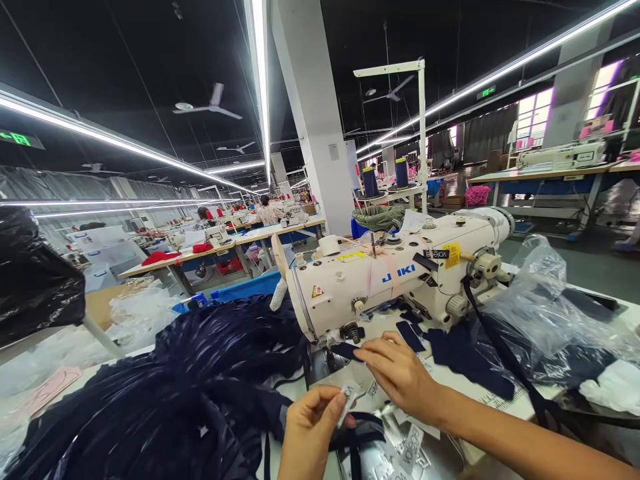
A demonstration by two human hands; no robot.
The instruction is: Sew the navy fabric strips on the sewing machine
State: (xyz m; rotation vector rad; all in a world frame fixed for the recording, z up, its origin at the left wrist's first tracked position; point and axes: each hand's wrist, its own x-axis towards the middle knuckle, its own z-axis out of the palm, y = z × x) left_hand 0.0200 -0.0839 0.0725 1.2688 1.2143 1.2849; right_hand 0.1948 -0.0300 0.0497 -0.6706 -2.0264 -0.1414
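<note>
Between thumb and forefinger, my left hand (315, 423) pinches a small white printed label (349, 402) in front of the sewing machine (370, 283). My right hand (400, 377) is closed at the fingertips on the end of a navy fabric strip (344, 350), which lies by the machine's needle area. The thumb of that hand is mostly hidden. Below both hands lie several loose white labels (411, 443) on a shiny metal surface. A large heap of navy fabric strips (185, 373) spreads to the left of my left hand.
Navy fabric pieces (467, 360) and a clear plastic bag (540, 320) lie right of the machine. Two navy thread cones (370, 182) stand behind it under a white thread stand (423, 127). At left hangs a black plastic bag (37, 273). A co-worker (273, 211) sits farther back.
</note>
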